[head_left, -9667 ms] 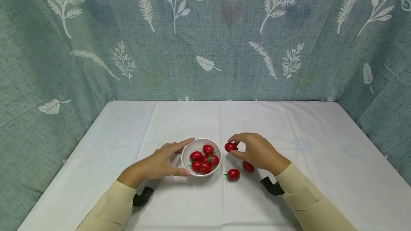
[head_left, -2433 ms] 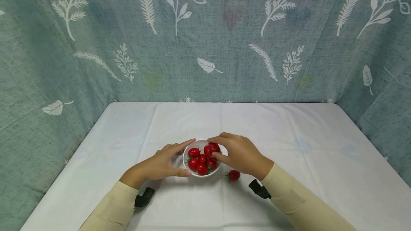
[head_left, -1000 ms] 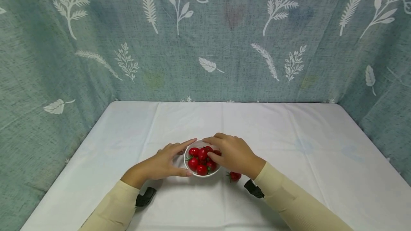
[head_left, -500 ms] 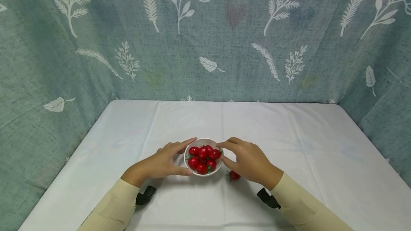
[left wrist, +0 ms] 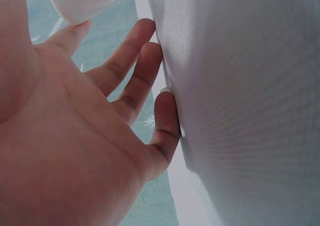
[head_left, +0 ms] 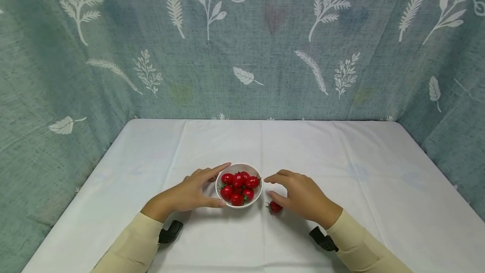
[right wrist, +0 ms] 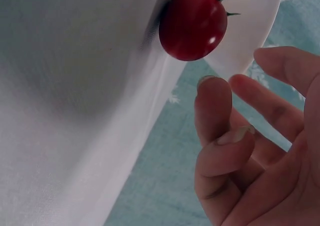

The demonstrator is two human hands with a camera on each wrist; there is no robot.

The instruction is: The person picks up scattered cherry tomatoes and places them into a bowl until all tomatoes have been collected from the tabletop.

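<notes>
A white bowl (head_left: pixel 256 199) holding several red cherry tomatoes (head_left: pixel 238 179) with green stems stands on the white cloth. My left hand (head_left: pixel 185 193) rests at its left side, thumb and index finger spread along the rim; in the left wrist view a fingertip meets the bowl's underside (left wrist: pixel 87 1). To the right of the bowl, one cherry tomato (head_left: pixel 275 207) lies on the cloth, partly hidden by my right hand (head_left: pixel 305 195). That hand hovers above and beside it, thumb and fingers apart, holding nothing. The right wrist view shows this loose tomato (right wrist: pixel 192 26) clear of the fingertips.
The white cloth (head_left: pixel 204 239) covers the whole table. A green-blue leaf-patterned curtain (head_left: pixel 276 83) encloses the back and sides. Dark wrist devices (head_left: pixel 170 231) are worn at both sleeves.
Over these frames, two cherry tomatoes went from the cloth into the bowl. My right hand has let go of the latest one and moved right, toward the loose tomato. My left hand stays put.
</notes>
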